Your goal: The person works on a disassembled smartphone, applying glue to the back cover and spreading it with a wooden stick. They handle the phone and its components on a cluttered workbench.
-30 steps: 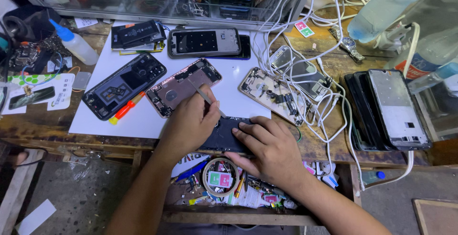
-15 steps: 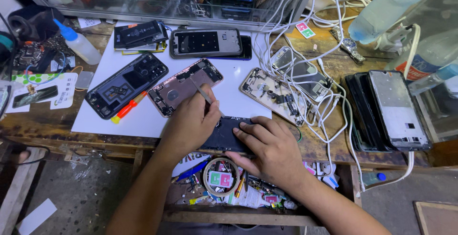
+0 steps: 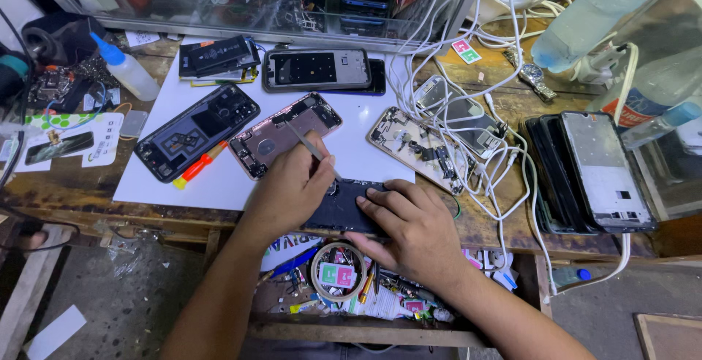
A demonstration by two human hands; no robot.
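A dark opened phone (image 3: 349, 210) lies at the front edge of the wooden bench. My right hand (image 3: 409, 225) presses flat on its right half and holds it down. My left hand (image 3: 289, 188) grips slim metal tweezers (image 3: 303, 141), their shaft slanting up to the left and their tip buried under my fingers at the phone's upper left corner. Just behind my left hand, a pink opened phone (image 3: 274, 137) rests on a white sheet (image 3: 219, 184).
On the sheet lie a black phone shell (image 3: 197, 130), an orange-red tool (image 3: 197, 166) and a gold opened phone (image 3: 417, 148). White cables (image 3: 497, 148) tangle at right beside stacked screens (image 3: 592, 170). A squeeze bottle (image 3: 128, 67) stands at left. A tape roll (image 3: 338, 272) sits in the open drawer.
Both hands stay on the dark phone in nearly the same place. The view has shifted slightly.
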